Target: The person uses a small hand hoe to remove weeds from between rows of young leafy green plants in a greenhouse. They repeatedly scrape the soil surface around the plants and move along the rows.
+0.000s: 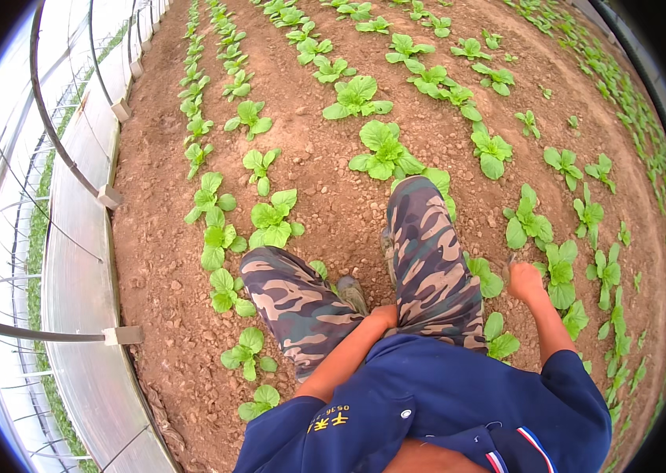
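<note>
My right hand (524, 281) is low over the soil on the right, between rows of leafy green seedlings. Its fingers are curled around a small, thin greyish tool (509, 265), mostly hidden by the fist. Just ahead of that fist grows a seedling (527, 221), and another seedling (560, 275) stands to its right. Closer to my leg is a third seedling (484, 277). My left hand (385, 316) rests between my thighs against the camouflage trousers (436, 266); its fingers are largely hidden there.
I squat on brown, crumbly soil (321, 159) in a plastic greenhouse. Seedling rows run ahead and down both sides, with one large plant (386, 151) just before my right knee. Along the left stand a low plastic side wall (82, 248) and curved metal hoops (52, 124) in concrete blocks (109, 197).
</note>
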A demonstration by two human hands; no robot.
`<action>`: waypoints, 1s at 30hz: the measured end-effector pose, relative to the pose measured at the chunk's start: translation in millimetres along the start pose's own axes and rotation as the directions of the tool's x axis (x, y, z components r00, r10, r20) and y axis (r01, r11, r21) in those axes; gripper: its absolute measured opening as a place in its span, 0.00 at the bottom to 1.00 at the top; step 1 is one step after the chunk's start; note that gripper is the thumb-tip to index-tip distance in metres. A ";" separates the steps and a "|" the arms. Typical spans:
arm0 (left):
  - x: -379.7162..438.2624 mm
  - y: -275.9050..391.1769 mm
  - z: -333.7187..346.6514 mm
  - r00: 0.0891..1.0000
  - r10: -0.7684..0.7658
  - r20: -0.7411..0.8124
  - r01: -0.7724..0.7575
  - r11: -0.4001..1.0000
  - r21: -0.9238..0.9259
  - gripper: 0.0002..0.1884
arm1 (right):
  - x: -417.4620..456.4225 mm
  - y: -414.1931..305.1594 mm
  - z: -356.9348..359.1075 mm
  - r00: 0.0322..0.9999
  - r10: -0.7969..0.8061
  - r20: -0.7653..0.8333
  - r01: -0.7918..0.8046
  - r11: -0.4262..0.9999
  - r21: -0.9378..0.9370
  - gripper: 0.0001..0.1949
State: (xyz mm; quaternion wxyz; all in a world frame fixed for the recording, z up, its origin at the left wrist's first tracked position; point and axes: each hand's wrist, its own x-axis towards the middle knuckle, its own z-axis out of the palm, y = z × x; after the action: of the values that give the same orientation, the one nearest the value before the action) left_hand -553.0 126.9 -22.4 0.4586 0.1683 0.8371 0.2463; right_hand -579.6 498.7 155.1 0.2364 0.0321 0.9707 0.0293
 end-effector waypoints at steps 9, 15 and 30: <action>4.3 0.0 2.6 0.999 -0.029 0.026 0.028 0.999 0.025 0.28 | 1.0 -5.0 -4.9 1.000 -0.017 -0.020 0.017 1.000 0.003 0.12; 8.4 18.3 -15.2 0.993 0.012 0.115 -0.009 0.999 -0.033 0.32 | 1.0 -4.3 -11.4 1.000 0.028 -0.010 -0.028 1.000 -0.011 0.12; 13.3 21.5 -11.7 0.912 0.245 0.328 -0.184 0.961 -0.206 0.32 | 112.3 28.3 -138.3 0.996 0.014 0.087 -0.016 1.000 0.022 0.18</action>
State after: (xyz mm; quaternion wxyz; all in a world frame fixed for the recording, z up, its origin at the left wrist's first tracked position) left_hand -568.7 148.3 -14.0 0.5828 0.2608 0.6942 0.3322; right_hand -741.5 529.7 228.4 0.2780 0.0432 0.9594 0.0186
